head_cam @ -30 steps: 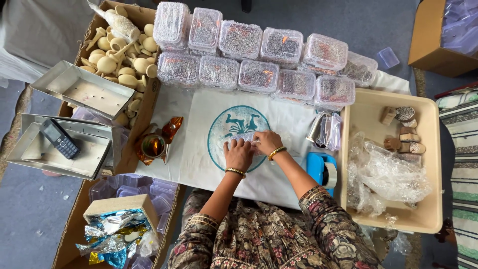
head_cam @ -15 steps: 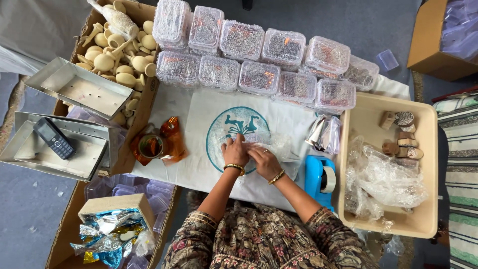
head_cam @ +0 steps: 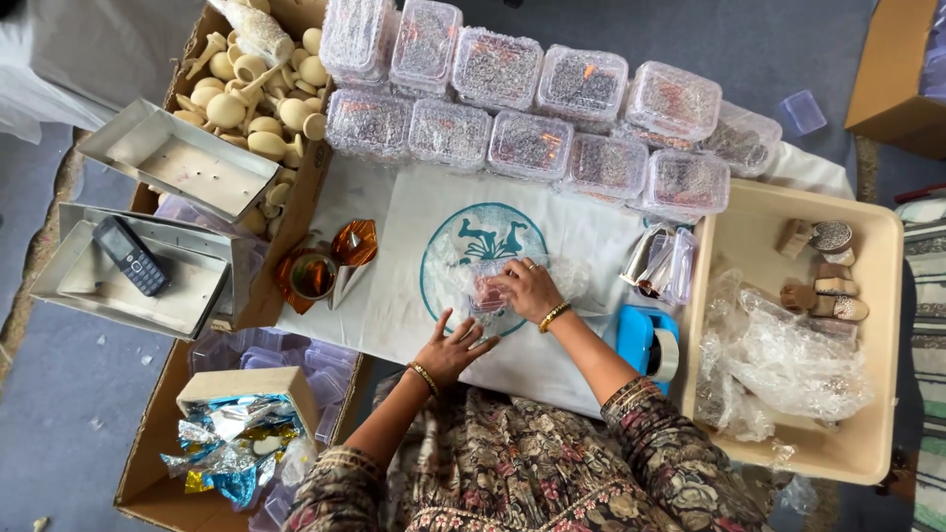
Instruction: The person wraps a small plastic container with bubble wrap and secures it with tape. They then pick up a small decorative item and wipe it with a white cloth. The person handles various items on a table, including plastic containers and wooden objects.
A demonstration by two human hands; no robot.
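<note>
1. The white cloth (head_cam: 394, 296) with the teal round print covers the table; the work happens near its middle, a little toward the front edge.
2. Rows of clear plastic boxes (head_cam: 532, 118) stand along the far edge, well apart from the hands.
3. The small clear box (head_cam: 490, 286) in bubble wrap (head_cam: 562, 276) lies on the print. I think it is best to press the wrap tight and flat before fixing it.
4. The right hand (head_cam: 530, 289) has its fingers closed over the box, gripping it from above.
5. The left hand (head_cam: 451, 350) lies flat and spread open on the cloth, just beside the box, holding nothing.
</note>
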